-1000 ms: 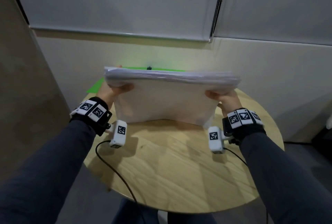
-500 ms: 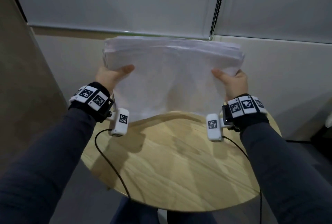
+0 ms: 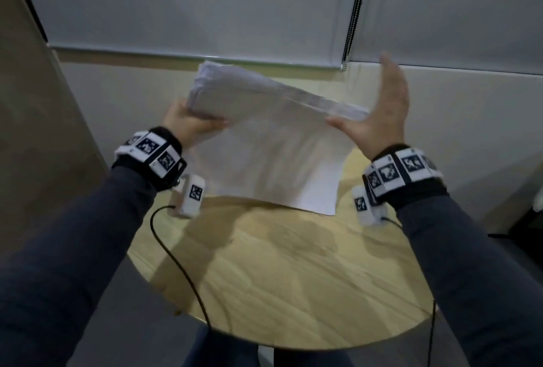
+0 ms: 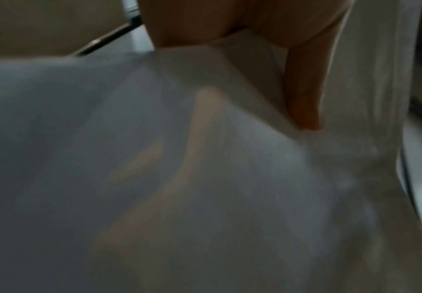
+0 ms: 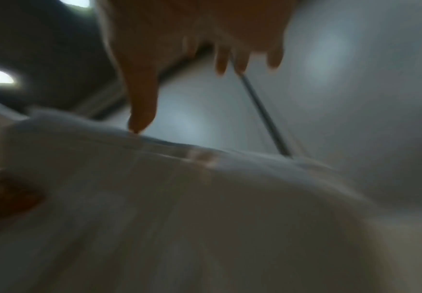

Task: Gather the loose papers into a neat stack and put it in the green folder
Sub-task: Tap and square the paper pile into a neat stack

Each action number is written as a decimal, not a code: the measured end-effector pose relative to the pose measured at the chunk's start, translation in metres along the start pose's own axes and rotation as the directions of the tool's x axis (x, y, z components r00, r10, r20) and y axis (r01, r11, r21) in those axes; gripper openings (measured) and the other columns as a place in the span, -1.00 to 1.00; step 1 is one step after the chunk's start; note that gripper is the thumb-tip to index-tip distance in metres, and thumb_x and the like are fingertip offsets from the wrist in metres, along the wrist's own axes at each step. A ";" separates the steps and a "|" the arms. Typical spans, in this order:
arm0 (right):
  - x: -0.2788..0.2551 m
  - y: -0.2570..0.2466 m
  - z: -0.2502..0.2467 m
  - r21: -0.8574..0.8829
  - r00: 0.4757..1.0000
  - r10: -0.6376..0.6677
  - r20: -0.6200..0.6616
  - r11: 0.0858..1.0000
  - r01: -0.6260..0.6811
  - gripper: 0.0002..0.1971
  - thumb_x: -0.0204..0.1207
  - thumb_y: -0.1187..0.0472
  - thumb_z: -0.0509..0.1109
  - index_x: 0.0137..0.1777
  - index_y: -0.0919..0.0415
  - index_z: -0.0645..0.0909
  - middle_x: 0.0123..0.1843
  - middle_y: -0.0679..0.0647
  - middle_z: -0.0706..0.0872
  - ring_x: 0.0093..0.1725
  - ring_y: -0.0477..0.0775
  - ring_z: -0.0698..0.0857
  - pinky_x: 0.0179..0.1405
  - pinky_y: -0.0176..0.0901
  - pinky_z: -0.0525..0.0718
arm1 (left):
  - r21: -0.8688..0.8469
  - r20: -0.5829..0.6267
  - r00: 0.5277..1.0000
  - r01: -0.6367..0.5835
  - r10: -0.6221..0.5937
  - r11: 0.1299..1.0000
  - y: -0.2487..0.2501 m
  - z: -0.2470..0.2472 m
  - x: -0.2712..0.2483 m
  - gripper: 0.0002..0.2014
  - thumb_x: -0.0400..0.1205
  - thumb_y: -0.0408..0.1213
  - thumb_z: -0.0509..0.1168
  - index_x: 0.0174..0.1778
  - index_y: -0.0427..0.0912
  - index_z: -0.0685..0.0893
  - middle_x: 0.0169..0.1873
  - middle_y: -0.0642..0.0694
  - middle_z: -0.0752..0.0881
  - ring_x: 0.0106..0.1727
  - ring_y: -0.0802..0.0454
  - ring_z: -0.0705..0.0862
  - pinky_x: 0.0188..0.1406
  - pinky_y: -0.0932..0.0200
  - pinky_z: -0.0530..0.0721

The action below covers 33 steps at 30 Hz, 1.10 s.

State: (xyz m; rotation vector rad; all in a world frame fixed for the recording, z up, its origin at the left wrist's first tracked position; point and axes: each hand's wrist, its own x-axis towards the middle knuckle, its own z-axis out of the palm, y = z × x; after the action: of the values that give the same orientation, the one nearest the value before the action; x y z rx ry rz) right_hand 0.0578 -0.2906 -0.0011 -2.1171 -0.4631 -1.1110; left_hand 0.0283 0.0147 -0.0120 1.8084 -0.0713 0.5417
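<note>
A: Head view first. Where is the paper?

B: Stack of papers [image 3: 273, 143] held up in the air over the round wooden table [image 3: 293, 278], tilted, its left end higher than its right. Left hand [image 3: 188, 124] grips the left end, thumb curled over the near face. Right hand [image 3: 379, 113] is flat, fingers straight and pointing up, palm against the right end, thumb under the edge.

A: Anything else in that view?

B: Marker bands on both wrists, dark sleeves, a black cable [image 3: 176, 263] trailing over the table edge, grey window blinds [image 3: 205, 5] behind. The green folder does not show.

A: Left wrist view?

B: Blurred. Left hand [image 4: 242, 21] at the top, its thumb [image 4: 302, 89] pressed on the sheets [image 4: 204, 178], which fill most of the picture.

A: Right wrist view?

B: Also blurred. Right hand [image 5: 192, 29] spread, fingertips [image 5: 221, 65] straight and apart, thumb [image 5: 142, 99] tip touching the top edge of the stack [image 5: 179, 218]. A thin blind cord [image 5: 262, 115] hangs behind.
</note>
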 end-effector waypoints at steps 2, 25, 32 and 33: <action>0.022 -0.032 -0.001 -0.074 0.943 -0.154 0.295 0.980 0.183 0.12 0.06 -0.11 0.66 0.60 0.18 0.21 0.53 0.12 0.42 0.53 0.19 0.40 0.53 0.07 0.32 | 0.188 0.082 0.994 -0.081 0.067 0.979 0.032 0.006 0.012 -0.65 0.38 -0.47 0.52 -0.56 0.06 0.66 -0.69 0.26 0.66 -0.60 0.57 0.55 -0.43 0.45 0.56; 0.008 -0.007 0.020 0.684 0.851 0.379 0.365 0.511 -0.521 0.00 -0.39 -0.19 0.75 0.11 0.34 0.67 -0.16 0.03 0.85 -0.11 0.04 0.82 -0.09 -0.14 0.76 | -0.341 0.057 0.998 0.019 0.000 0.940 0.010 0.034 0.008 -0.10 0.00 -0.25 0.60 0.30 -0.44 0.53 0.06 -0.22 0.77 -0.01 0.00 0.77 -0.11 0.25 0.75; 0.012 -0.012 0.025 0.643 0.813 0.434 0.388 0.505 -0.576 -0.01 -0.31 -0.18 0.75 0.18 0.26 0.62 0.08 0.24 0.79 0.10 0.22 0.77 0.17 0.08 0.71 | -0.257 0.125 0.991 0.077 -0.045 0.963 0.012 0.037 0.009 -0.47 0.03 -0.27 0.61 -0.07 -0.15 0.69 -0.28 0.04 0.83 -0.22 0.17 0.81 -0.13 0.29 0.76; 0.013 -0.012 0.024 0.628 0.806 0.443 0.392 0.512 -0.586 -0.12 -0.20 -0.12 0.76 0.16 0.27 0.63 0.03 0.22 0.79 0.06 0.21 0.78 0.14 0.05 0.72 | -0.258 0.088 0.994 0.085 -0.064 0.962 0.012 0.037 0.009 -0.55 0.06 -0.30 0.62 -0.14 -0.16 0.70 -0.32 0.03 0.82 -0.27 0.14 0.80 -0.13 0.23 0.78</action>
State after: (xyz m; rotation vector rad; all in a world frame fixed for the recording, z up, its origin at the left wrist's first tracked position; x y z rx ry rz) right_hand 0.0717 -0.2657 0.0048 -1.4543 -0.2458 -0.2701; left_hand 0.0450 -0.0215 -0.0050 1.5672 -0.1226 0.3875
